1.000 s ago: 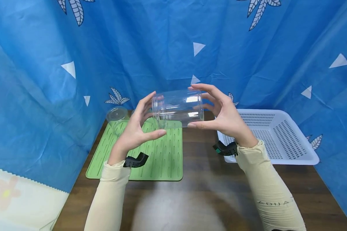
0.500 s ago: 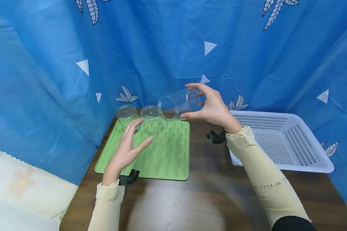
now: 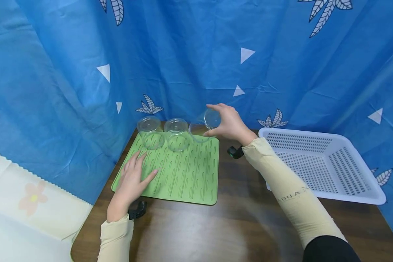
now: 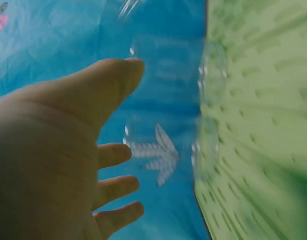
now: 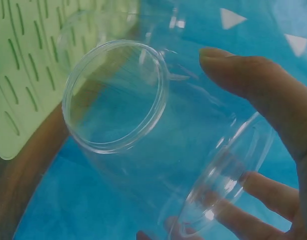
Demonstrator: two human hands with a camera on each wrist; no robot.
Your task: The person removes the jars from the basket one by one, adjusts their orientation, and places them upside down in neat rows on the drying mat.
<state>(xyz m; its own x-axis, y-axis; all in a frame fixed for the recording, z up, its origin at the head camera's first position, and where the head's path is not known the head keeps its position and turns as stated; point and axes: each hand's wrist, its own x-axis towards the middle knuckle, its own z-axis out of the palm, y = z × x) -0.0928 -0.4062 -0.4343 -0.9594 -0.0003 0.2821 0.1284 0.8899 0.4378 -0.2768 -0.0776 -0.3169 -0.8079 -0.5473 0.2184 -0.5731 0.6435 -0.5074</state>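
Note:
My right hand grips a clear jar near its base, thumb on one side and fingers on the other. The jar leans with its round mouth downward, close over the back right of the green ribbed mat. In the right wrist view the ringed mouth of the jar points away from the palm. Two more clear jars stand side by side at the mat's back edge. Over the mat's left side, my left hand holds nothing, its fingers spread.
To the right, a white perforated basket stands on the dark wooden table. A blue curtain hangs right behind the mat and basket. Pale floral cloth lies at the left.
My left hand has let go of the jar and drawn back down to the left. The right hand has carried the jar lower toward the mat, tipping its mouth down.

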